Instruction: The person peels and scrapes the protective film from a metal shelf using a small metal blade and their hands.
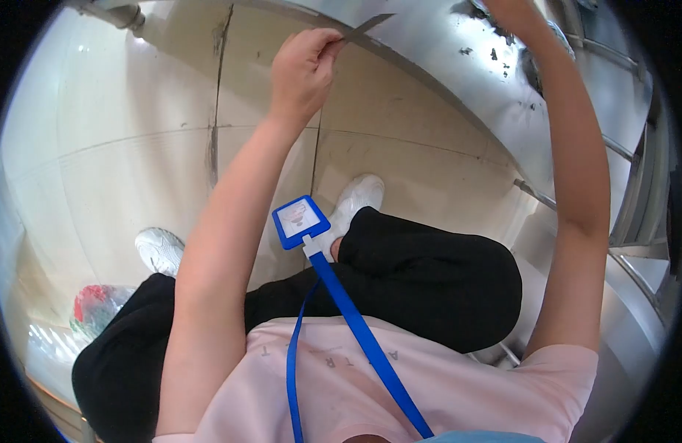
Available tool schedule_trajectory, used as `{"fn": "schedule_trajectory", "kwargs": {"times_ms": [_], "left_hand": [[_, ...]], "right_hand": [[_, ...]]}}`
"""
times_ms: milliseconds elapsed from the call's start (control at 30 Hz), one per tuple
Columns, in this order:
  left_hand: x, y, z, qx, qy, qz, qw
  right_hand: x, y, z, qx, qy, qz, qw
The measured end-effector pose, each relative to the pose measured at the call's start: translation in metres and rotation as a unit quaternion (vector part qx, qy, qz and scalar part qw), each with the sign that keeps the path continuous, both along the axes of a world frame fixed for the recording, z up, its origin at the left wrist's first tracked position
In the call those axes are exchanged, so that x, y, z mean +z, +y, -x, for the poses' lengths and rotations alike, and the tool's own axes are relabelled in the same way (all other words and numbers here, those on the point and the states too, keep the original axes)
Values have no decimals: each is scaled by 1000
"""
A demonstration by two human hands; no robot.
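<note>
Pinched between the thumb and fingers of my left hand [305, 70] is a thin dark strip [370, 26] with a pointed far end. It reaches over the edge of a shiny metal table [429, 44]. My right hand [509, 16] is over the table at the top edge of the view; its fingers are cut off by the frame, so what it holds or touches cannot be made out. Small dark scraps [494, 55] lie on the metal below and beside my right wrist.
Metal rails and legs [618, 148] stand at the right, and another metal leg [123, 15] at the upper left. A clear plastic bag [97, 310] with red and green contents is on the tiled floor [164, 96]. A blue badge [301, 221] hangs from my neck.
</note>
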State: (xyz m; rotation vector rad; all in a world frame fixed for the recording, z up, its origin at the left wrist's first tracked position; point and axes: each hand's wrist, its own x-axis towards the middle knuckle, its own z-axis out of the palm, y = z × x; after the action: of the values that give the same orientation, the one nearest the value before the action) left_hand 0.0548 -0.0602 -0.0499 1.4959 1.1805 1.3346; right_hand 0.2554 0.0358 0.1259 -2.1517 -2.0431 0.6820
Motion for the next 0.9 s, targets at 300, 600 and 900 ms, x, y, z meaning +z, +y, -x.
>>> {"fn": "schedule_trajectory", "kwargs": {"times_ms": [300, 600, 900], "left_hand": [[-2, 7, -4, 17, 68, -55, 996], [-12, 1, -22, 51, 88, -113, 988], [-14, 1, -26, 98, 118, -129, 980]], "right_hand": [[-35, -51, 67, 432, -54, -127, 891], [-49, -60, 44, 539, -122, -237, 799], [-55, -48, 43, 588, -94, -250, 764]]}}
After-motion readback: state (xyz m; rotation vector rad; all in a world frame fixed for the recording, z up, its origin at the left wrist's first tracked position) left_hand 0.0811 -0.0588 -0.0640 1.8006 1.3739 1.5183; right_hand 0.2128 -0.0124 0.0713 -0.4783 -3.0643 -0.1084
